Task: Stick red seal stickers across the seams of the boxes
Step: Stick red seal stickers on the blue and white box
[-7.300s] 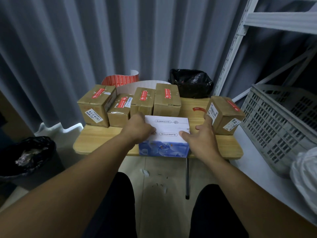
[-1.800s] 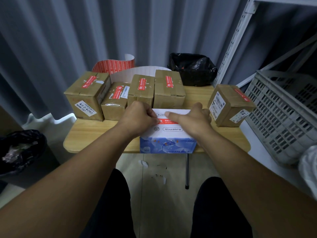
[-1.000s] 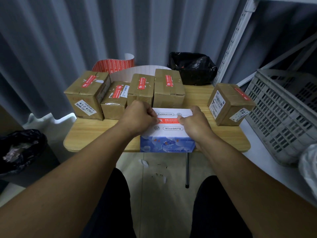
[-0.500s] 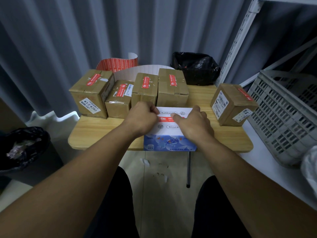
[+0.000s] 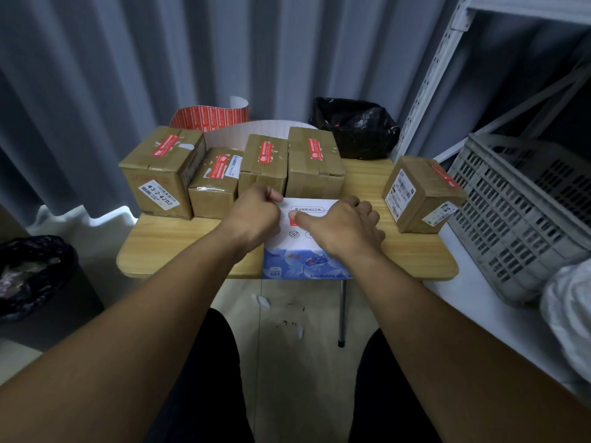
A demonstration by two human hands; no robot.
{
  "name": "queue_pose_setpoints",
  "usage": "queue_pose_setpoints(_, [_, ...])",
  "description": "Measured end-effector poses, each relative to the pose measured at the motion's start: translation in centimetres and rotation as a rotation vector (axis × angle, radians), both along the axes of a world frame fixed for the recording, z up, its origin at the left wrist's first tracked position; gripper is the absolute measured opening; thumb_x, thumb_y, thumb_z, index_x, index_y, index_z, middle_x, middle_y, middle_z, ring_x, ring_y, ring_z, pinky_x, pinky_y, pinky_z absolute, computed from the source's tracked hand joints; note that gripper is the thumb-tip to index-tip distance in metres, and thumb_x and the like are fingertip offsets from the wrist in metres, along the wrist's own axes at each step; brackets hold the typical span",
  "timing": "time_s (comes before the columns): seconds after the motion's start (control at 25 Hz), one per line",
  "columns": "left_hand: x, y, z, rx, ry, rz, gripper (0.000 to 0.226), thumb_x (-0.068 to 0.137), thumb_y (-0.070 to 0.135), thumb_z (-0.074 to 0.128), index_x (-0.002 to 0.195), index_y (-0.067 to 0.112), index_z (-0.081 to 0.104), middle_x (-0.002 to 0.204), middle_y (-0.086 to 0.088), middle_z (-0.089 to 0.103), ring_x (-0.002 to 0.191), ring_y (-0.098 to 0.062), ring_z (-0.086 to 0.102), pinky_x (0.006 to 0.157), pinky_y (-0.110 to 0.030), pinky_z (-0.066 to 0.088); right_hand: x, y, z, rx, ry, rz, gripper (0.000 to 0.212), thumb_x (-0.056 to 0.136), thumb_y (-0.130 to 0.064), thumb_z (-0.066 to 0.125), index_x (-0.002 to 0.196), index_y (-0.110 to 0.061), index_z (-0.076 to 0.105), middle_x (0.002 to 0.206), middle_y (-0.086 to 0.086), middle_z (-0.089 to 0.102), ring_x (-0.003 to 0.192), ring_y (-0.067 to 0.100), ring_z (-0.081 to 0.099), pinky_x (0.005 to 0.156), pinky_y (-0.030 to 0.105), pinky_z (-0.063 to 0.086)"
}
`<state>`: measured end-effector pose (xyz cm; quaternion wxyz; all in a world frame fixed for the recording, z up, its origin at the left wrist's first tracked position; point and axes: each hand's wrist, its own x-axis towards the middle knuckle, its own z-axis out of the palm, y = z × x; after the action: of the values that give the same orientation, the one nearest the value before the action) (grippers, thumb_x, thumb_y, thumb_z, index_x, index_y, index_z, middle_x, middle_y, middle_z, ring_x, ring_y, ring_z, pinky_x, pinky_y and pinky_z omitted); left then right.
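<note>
Hands rest together on a white-topped, blue-sided carton [image 5: 300, 265] at the near edge of a pale wood-grain table [image 5: 166, 244]. The left hand [image 5: 256, 215] is curled at the carton's left rim, and whether it grips anything cannot be told. The right hand [image 5: 347, 227] presses one straight digit on a red seal sticker [image 5: 292, 221], which it mostly covers. Behind stand four taped brown cardboard boxes [image 5: 315, 174] with red-stickered tops. A fifth box [image 5: 422, 193] sits askew at the right. A curled red sticker sheet [image 5: 208, 118], a crinkled black plastic bag [image 5: 355, 129] and a pleated grey curtain [image 5: 128, 59] lie beyond. A grey perforated crate [image 5: 518, 212] is cut off at the frame edge.
</note>
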<state>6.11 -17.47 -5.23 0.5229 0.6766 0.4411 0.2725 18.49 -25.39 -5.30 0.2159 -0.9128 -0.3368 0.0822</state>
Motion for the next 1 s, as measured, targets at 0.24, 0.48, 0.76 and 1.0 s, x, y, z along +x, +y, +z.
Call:
queue_pose_setpoints(0.24, [0.1, 0.0, -0.1, 0.004, -0.012, -0.012, 0.028, 0.088, -0.006, 0.042, 0.092, 0.019, 0.055, 0.09, -0.008, 0.057, 0.082, -0.023, 0.055, 0.08, -0.041, 0.054, -0.3, 0.5, 0.7, -0.083, 0.048, 0.014, 0.137, 0.055, -0.094, 0.059, 0.15, -0.002, 0.025, 0.148, 0.014, 0.035, 0.138, 0.032, 0.031, 0.1, 0.046, 0.035])
queue_pose_setpoints(0.48, [-0.1, 0.0, -0.1, -0.067, -0.054, -0.011, 0.024, 0.094, -0.007, 0.041, 0.104, 0.011, 0.054, 0.094, -0.006, 0.054, 0.085, -0.021, 0.056, 0.073, -0.033, 0.053, 0.5, 0.3, 0.2, -0.052, 0.095, 0.063, 0.13, 0.061, -0.087, 0.066, 0.151, -0.002, 0.024, 0.15, 0.013, 0.033, 0.139, 0.031, 0.03, 0.108, 0.042, 0.036])
queue_pose_setpoints(0.76, [-0.1, 0.2, -0.3, -0.077, -0.054, 0.002, 0.028, 0.092, -0.009, 0.042, 0.091, 0.017, 0.054, 0.092, -0.007, 0.053, 0.083, -0.022, 0.053, 0.071, -0.033, 0.05, 1.8, 0.2, 0.2, 0.027, 0.21, 0.056, 0.115, 0.067, -0.072, 0.076, 0.149, -0.006, 0.029, 0.15, 0.012, 0.033, 0.139, 0.031, 0.032, 0.11, 0.041, 0.036])
queue_pose_setpoints(1.0, [0.1, 0.2, -0.3, -0.077, -0.028, 0.004, 0.03, 0.091, -0.009, 0.044, 0.091, 0.02, 0.052, 0.093, -0.005, 0.053, 0.093, -0.025, 0.055, 0.08, -0.038, 0.052, 0.7, 0.3, 0.1, -0.015, 0.129, 0.049, 0.125, 0.059, -0.079, 0.074, 0.149, -0.006, 0.028, 0.147, 0.011, 0.035, 0.138, 0.03, 0.032, 0.109, 0.046, 0.038])
